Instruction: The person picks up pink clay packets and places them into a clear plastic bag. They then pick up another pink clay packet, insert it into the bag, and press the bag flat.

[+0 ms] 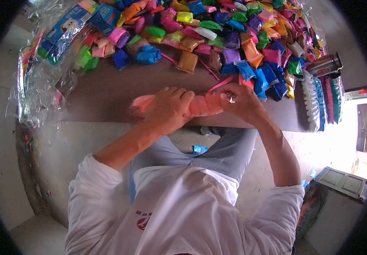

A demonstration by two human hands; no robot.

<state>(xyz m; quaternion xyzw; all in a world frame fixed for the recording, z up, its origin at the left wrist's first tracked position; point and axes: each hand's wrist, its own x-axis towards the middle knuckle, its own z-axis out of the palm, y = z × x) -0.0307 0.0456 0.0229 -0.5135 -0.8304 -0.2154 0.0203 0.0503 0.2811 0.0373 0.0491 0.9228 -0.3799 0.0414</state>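
A long pink-red bundle in clear plastic (pixel 204 105) lies across the near edge of the brown table. My left hand (pixel 169 108) is wrapped over its left part, and a loose end of the bundle sticks out beyond that hand. At the bundle's right end, my right hand (pixel 241 102) has its fingers closed on the crinkled plastic. A thin pink strip (pixel 220 84) shows just above the right hand. Small colourful packets (pixel 187 62) lie a little farther back.
A large heap of coloured packets (pixel 232 40) covers the table's far side. Clear plastic bags (pixel 43 93) hang at the left. On the right are a metal cup (pixel 325 64) and upright wavy strips (pixel 310 100). The brown tabletop (pixel 102 95) ends near my lap.
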